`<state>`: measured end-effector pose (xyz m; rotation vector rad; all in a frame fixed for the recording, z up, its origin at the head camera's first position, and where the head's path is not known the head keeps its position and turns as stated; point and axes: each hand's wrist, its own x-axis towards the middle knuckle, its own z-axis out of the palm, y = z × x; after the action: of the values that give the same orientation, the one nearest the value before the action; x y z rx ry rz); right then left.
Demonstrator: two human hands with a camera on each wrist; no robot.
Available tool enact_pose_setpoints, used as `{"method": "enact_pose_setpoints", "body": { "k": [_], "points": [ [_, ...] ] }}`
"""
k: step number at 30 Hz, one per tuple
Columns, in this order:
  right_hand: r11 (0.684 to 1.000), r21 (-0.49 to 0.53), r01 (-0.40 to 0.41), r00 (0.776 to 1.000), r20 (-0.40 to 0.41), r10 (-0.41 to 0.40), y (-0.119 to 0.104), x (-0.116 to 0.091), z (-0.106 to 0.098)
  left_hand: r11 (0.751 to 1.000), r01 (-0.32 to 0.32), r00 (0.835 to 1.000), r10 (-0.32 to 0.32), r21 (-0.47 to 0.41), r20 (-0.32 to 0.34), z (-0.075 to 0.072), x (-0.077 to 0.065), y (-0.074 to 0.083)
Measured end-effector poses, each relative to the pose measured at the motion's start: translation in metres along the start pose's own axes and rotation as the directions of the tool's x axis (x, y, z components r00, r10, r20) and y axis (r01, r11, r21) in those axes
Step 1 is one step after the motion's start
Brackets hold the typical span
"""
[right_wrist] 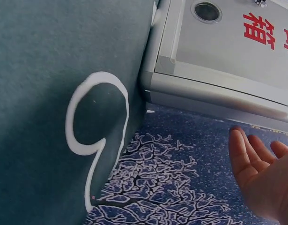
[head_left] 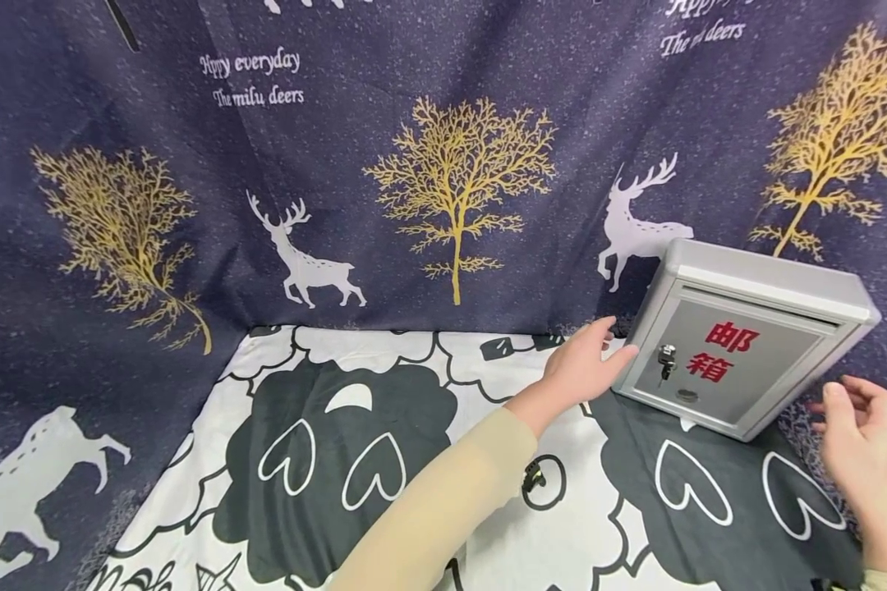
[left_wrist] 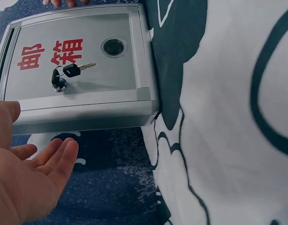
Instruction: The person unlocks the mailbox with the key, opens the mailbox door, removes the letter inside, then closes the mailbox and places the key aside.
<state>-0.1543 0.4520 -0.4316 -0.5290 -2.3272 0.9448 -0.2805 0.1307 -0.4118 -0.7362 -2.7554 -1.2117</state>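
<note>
A silver-grey metal mailbox (head_left: pixel 776 361) with red characters on its door stands upright at the right in the head view. Keys (left_wrist: pixel 72 70) hang from its door lock, near a small round window (left_wrist: pixel 114 47). My left hand (head_left: pixel 585 361) is beside the box's left side, fingers extended and thumb tip right at the front edge. On the opposite side is my right hand (head_left: pixel 868 435), its fingers loosely bent toward the box with a gap showing in the right wrist view. Neither hand grips anything.
Under the box lies a white cloth (head_left: pixel 488 525) with dark cloud shapes and heart outlines. A dark blue curtain (head_left: pixel 458 49) printed with deer and golden trees hangs close behind the box and along the left side.
</note>
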Motion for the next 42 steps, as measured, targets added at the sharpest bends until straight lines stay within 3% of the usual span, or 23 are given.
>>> {"method": "enact_pose_setpoints", "body": {
  "k": [6, 14, 18, 26, 35, 42],
  "points": [
    [0.999, -0.004, 0.046, 0.999, 0.03, -0.046, 0.0, 0.004, -0.001, 0.999, 0.012, 1.0, -0.013, 0.046, 0.018, 0.0, 0.013, 0.005],
    [0.997, -0.003, 0.076, 0.994, 0.077, -0.076, -0.001, 0.007, -0.002, 1.0, -0.003, 0.999, 0.002, 0.028, 0.043, 0.005, 0.024, 0.005],
    [0.997, -0.001, 0.08, 0.991, 0.11, -0.079, -0.002, 0.008, 0.0, 1.0, -0.023, 0.997, 0.022, 0.016, 0.068, 0.006, 0.026, 0.004],
    [0.992, -0.095, 0.084, 0.985, 0.155, -0.069, 0.0, 0.01, 0.001, 0.996, -0.054, 0.993, 0.061, -0.069, 0.103, 0.01, 0.028, -0.006],
    [0.987, -0.132, 0.091, 0.982, 0.175, -0.067, -0.001, 0.01, 0.004, 0.995, -0.084, 0.992, 0.089, -0.051, 0.091, 0.018, 0.033, -0.012],
    [0.982, -0.137, 0.126, 0.983, 0.148, -0.106, 0.002, 0.006, 0.004, 0.995, -0.085, 0.992, 0.09, -0.052, 0.09, 0.024, 0.033, -0.008]
  ]
}}
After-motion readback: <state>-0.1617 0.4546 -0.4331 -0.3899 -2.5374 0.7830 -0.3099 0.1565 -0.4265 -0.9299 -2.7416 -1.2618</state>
